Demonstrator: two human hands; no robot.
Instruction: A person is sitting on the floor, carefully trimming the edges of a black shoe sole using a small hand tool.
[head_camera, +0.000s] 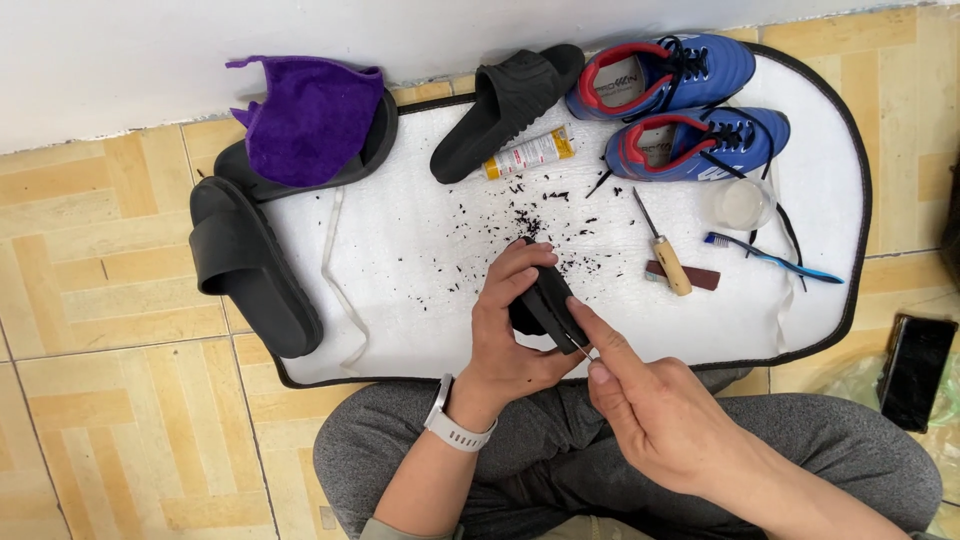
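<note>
Two bare hands work over a white mat (420, 300) w/ black edging, laid on tan tiled floor (110, 300). Left hand (510, 325), white watch (455, 425) on its wrist, is wrapped round a small black rubber piece (545, 300), thumb on top, fingers curled under; grip closed on it. Right hand (655, 405) comes in from 5 o'clock, index finger stretched along the piece's edge, thumb & finger pinched on a thin metal needle-like tool (583, 349); only a short bit of it shows, so its kind can't be told. The piece sits near mat centre, just above the person's grey trousers (820, 440).

Black crumbs (520, 215) lie scattered at 12 o'clock from the hands. Further at 12: a black slide sandal (505, 105), w/ a small yellow-and-white tube (530, 153) just beside it. At 1–2 o'clock: pair of blue sneakers (690, 105) w/ red lining. At 3 o'clock: wooden-handled awl (665, 255) lying across a dark red block (700, 278), a clear round cup (740, 203), a blue toothbrush (775, 258). At 9 o'clock: second black sandal (250, 270), half off the mat. At 10–11 o'clock: purple cloth (310, 115) draped on a third black sandal (370, 150). Far at 3–4 o'clock, off the mat: a dark phone (915, 370) on the tiles.
</note>
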